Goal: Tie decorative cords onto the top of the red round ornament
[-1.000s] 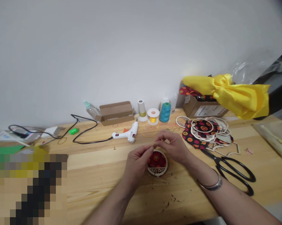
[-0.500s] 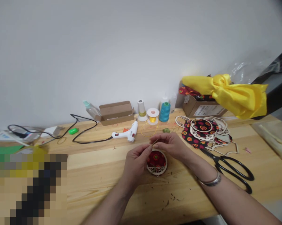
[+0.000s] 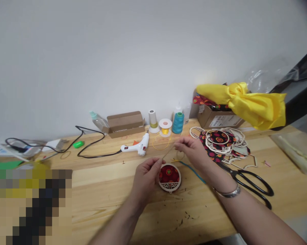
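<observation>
A thin tan cord [image 3: 168, 152] runs taut between my two hands. My left hand [image 3: 148, 173] pinches its lower end at the upper left rim of a round ornament [image 3: 169, 177], which has dark red patterned fabric, a pale wooden ring and fretwork along the bottom. My right hand [image 3: 190, 149] is up and to the right, its fingertips closed on the other end. Below the right hand lies a blue tassel-like strand [image 3: 194, 171] with yellow ends, partly hidden by the wrist.
A white glue gun [image 3: 136, 147] lies behind my left hand. Thread spools, including a blue one [image 3: 178, 123], stand by the wall. Black scissors [image 3: 245, 178] and a pile of wooden frames and fabric [image 3: 221, 144] are on the right. Dark scraps dot the table front.
My hands were close together over the ornament's top. The right hand has drawn away up and right, stretching the cord, and the blue strand has come into view.
</observation>
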A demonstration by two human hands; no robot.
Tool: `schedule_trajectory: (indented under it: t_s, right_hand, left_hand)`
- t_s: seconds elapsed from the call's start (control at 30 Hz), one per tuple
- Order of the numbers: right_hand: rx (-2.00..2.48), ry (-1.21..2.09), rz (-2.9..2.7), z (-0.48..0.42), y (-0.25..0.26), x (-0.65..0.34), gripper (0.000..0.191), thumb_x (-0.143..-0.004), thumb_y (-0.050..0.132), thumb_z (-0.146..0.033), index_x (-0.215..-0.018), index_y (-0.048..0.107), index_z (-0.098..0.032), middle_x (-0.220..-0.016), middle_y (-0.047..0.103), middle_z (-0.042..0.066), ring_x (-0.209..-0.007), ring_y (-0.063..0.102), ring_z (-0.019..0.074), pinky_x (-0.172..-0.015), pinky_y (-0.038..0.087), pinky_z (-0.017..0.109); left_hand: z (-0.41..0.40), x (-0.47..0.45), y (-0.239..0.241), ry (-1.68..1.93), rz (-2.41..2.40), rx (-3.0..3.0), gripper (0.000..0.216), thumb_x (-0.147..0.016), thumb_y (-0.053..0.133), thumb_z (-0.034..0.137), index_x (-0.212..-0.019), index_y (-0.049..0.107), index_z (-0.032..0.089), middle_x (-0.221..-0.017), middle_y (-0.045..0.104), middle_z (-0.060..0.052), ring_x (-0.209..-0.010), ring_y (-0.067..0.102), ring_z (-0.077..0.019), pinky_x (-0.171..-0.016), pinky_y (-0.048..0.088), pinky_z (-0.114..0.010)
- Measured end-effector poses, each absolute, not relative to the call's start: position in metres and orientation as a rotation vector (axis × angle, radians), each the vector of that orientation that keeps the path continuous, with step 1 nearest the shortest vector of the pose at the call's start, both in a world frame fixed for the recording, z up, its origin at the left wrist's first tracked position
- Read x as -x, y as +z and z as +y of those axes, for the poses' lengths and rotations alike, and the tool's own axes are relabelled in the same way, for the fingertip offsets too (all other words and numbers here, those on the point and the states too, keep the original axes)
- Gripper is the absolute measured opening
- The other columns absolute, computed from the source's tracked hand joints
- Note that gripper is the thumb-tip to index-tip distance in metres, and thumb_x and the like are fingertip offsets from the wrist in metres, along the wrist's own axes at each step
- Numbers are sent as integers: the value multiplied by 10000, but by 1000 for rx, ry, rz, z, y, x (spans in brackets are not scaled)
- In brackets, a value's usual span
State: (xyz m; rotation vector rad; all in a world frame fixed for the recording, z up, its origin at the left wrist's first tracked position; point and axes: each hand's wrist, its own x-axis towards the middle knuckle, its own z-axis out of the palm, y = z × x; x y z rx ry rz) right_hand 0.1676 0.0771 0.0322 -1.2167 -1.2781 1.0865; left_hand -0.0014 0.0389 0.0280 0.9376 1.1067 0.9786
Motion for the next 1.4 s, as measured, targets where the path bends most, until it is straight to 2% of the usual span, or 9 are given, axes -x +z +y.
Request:
schedule_trajectory:
  t_s: [0.23, 0.87, 1.0, 1.07, 1.1, 1.13, 1.2, 1.3, 1.4]
  right_hand:
    - [1117, 958, -969, 96, 23, -198, 186, -697, 626, -303, -606, 546, -161, -533, 485, -36, -524, 453, 96, -564, 375, 248]
    - [1084, 911, -886, 104, 18, -208, 202, -688, 644, -313, -605, 553, -153, -523, 498, -30, -524, 470, 96, -554, 378, 241]
    - [1080, 900, -881, 104, 18, -209, 203, -696, 637, -308, -591, 548, -157, -527, 497, -32, -524, 472, 94, -553, 385, 239]
    - [1084, 899, -892, 103, 20, -209, 197, -697, 637, -296, -584, 554, -157, -528, 502, -32, -524, 471, 90, -553, 383, 233]
    - [1088, 904, -906, 101, 22, -208, 183, -693, 643, -285, -589, 564, -157, -531, 509, -32, -525, 471, 88, -553, 382, 229]
    - [1094, 915, -937, 99, 24, -206, 162, -689, 648, -275, -602, 577, -158, -540, 522, -30, -528, 474, 87, -555, 383, 227]
    - [1111, 947, -1062, 93, 29, -200, 110, -686, 650, -256, -644, 605, -165, -570, 555, -25, -538, 484, 92, -557, 390, 227]
    - [1094, 943, -1399, 82, 36, -185, 73, -712, 622, -220, -656, 615, -174, -632, 582, -11, -590, 508, 111, -579, 407, 243]
    - [991, 828, -1680, 72, 39, -170, 76, -722, 620, -170, -645, 621, -175, -680, 575, 5, -681, 524, 131, -661, 419, 270]
  left_hand:
    - [48, 8, 25, 1116, 1058, -713, 225, -712, 618, 354, -704, 538, 143, -457, 273, 109, -365, 188, -13, -366, 125, -149]
    - [55, 14, 25, 1231, 1056, -650, 193, -723, 615, 296, -679, 495, 152, -475, 325, 93, -373, 196, -15, -352, 134, -147]
    - [56, 16, 23, 1277, 1086, -724, 122, -720, 615, 249, -714, 532, 160, -529, 395, 73, -401, 271, -25, -368, 199, -147]
    - [55, 17, 21, 1339, 1167, -867, 89, -730, 599, 235, -696, 566, 159, -637, 495, 35, -513, 424, -46, -465, 336, -157]
    - [55, 18, 21, 1384, 1225, -975, 92, -738, 590, 231, -681, 583, 160, -751, 549, 7, -650, 504, -70, -582, 398, -176]
    - [54, 18, 22, 1434, 1281, -1095, 92, -745, 582, 227, -682, 602, 163, -902, 573, -16, -833, 533, -104, -731, 410, -204]
    - [51, 17, 24, 1511, 1339, -1324, 83, -763, 564, 220, -777, 637, 184, -1193, 498, -31, -1143, 413, -168, -964, 295, -270]
    - [46, 14, 27, 1486, 1250, -1502, 242, -800, 513, 211, -1025, 601, 225, -1318, 429, -40, -1243, 326, -187, -1038, 222, -335]
    - [42, 10, 30, 1349, 1149, -1557, 274, -823, 478, 207, -1073, 590, 222, -1289, 481, -45, -1219, 375, -176, -1033, 257, -327]
